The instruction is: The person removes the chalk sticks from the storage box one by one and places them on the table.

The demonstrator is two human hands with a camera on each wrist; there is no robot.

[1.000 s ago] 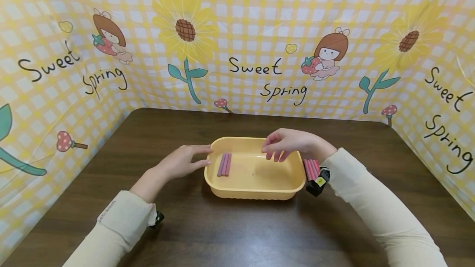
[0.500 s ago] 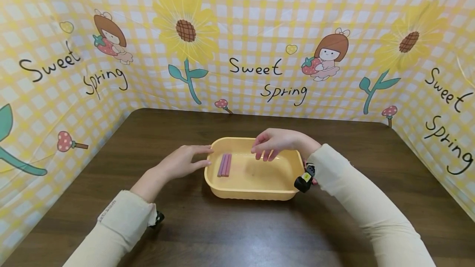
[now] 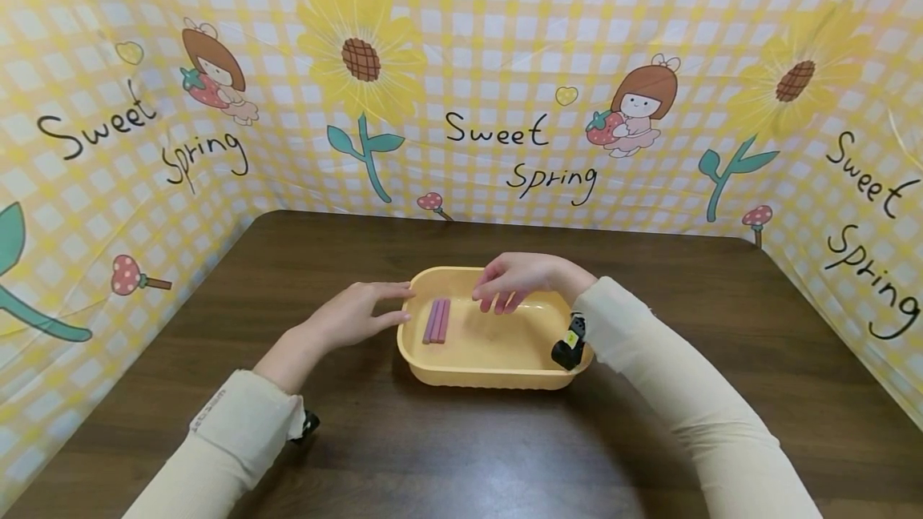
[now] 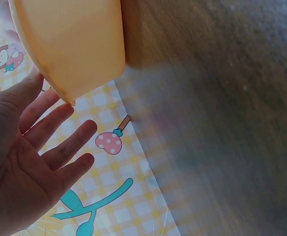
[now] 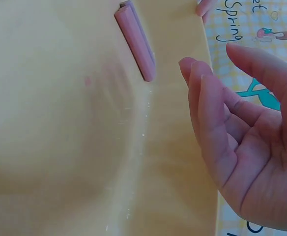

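Note:
A yellow plastic basin (image 3: 497, 379) stands on the table. Short pink and purple sticks (image 3: 436, 322) lie side by side at its left end; their exact kind is unclear. My left hand (image 3: 351, 313) touches the basin's left rim with straight, spread fingers, and the left wrist view has the thumb and fingertips at that rim (image 4: 45, 78). Over the basin, right of the sticks, hovers my right hand (image 3: 513, 279). In the right wrist view its fingers (image 5: 212, 123) are loosely bent, thumb apart, with nothing between them.
The brown wooden table (image 3: 324, 247) surrounds the basin. A yellow checked cloth (image 3: 476, 46) hangs behind and at both sides. The right forearm (image 3: 671, 383) hides the table area just right of the basin. Black wrist cameras (image 3: 570, 343) sit at the cuffs.
My right hand has moved left over the basin toward the sticks. Several pink-red sticks right of the basin have become hidden behind the right sleeve. My left hand stays at the rim.

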